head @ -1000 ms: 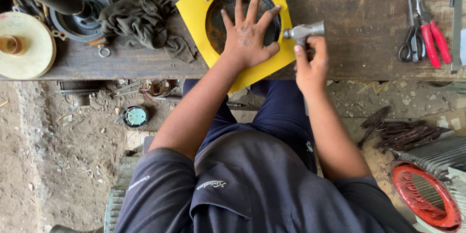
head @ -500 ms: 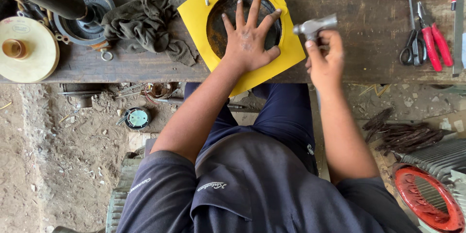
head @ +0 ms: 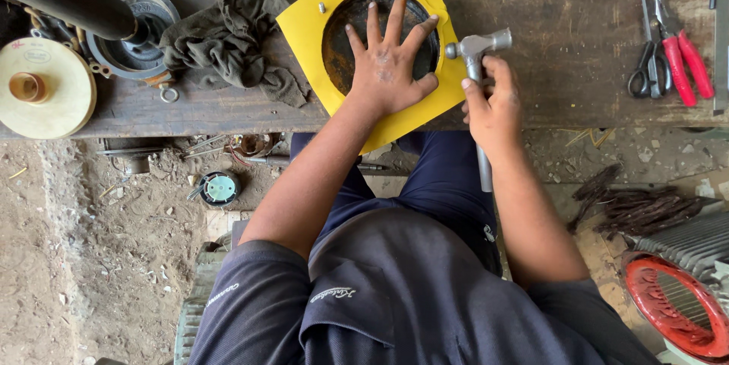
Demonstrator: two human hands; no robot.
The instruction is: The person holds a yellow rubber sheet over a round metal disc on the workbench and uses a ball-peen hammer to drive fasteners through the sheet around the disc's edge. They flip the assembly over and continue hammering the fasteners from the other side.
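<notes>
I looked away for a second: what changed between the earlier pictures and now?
The right hand shifted the hammer slightly toward the yellow sheet, keeping its grip. The left hand stayed spread flat on the sheet and the rusty disc.

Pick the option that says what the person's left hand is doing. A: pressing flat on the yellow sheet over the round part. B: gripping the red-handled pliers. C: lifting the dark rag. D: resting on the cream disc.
A: the left hand lies spread flat on the yellow sheet over the rusty round part, while the right hand grips the hammer.
</notes>
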